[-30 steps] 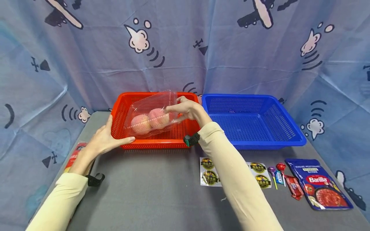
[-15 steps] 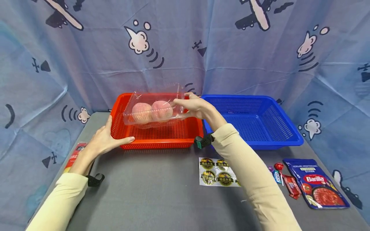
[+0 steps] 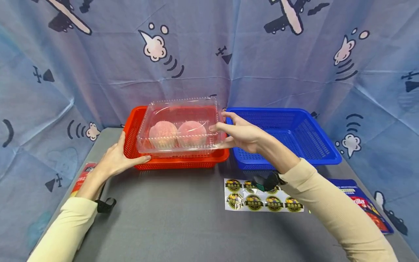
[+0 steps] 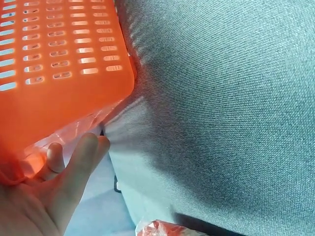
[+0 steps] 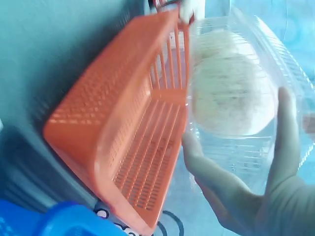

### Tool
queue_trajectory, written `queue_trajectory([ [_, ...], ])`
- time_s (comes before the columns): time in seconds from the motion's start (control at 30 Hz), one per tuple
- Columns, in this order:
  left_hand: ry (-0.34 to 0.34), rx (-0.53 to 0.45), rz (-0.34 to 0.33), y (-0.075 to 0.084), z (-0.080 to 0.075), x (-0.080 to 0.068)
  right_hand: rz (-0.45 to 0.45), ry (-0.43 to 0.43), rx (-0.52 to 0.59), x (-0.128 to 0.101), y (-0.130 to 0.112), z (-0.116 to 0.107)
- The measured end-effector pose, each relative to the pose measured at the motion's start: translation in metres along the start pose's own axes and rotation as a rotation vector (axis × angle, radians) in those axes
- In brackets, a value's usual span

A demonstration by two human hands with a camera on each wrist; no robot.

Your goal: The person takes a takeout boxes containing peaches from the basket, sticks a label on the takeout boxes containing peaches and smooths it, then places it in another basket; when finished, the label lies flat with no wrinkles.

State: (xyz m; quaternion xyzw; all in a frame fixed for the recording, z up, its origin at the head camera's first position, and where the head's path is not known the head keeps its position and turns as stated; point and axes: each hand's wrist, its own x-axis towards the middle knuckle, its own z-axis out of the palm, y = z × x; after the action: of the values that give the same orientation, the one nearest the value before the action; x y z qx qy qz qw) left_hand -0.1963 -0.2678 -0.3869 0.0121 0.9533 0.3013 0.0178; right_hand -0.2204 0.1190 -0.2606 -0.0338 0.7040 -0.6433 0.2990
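A clear plastic clamshell box (image 3: 183,112) with two pink peaches (image 3: 192,133) in it hangs over the red basket (image 3: 183,166), tilted towards me. My right hand (image 3: 243,134) grips its right end, thumb in front and fingers spread along the side and below. In the right wrist view, thumb and fingers hold the clear box (image 5: 234,147) beside the basket's open top (image 5: 147,162). At the basket's front left corner rests my left hand (image 3: 114,158), its straight thumb along the front rim and its fingers along the left side. The left wrist view shows these fingers (image 4: 81,162) outside the basket wall.
A blue basket (image 3: 275,165) stands right of the red one. On the grey table (image 3: 170,218) lie a sheet of round stickers (image 3: 255,202) and, partly behind my right sleeve, a blue Barilla pouch (image 3: 379,214). A red package (image 3: 86,173) lies beside my left forearm.
My right hand has lifted the box of peaches out of the red basket, moving it right and nearer to me, and its lid side now faces me more. The left hand stays put.
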Motion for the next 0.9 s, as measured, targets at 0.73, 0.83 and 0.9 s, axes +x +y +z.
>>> queue_trajectory([
  [0.73,-0.020,0.065,0.000,-0.003,-0.001,0.002,-0.018,-0.005,0.009,-0.092,0.092,0.023],
  [0.83,-0.019,0.064,-0.003,-0.003,-0.001,0.001,-0.025,-0.008,0.039,-0.097,0.103,0.028],
  [0.9,-0.016,0.062,0.001,-0.003,-0.001,0.001,-0.025,-0.011,0.067,-0.099,0.111,0.032],
])
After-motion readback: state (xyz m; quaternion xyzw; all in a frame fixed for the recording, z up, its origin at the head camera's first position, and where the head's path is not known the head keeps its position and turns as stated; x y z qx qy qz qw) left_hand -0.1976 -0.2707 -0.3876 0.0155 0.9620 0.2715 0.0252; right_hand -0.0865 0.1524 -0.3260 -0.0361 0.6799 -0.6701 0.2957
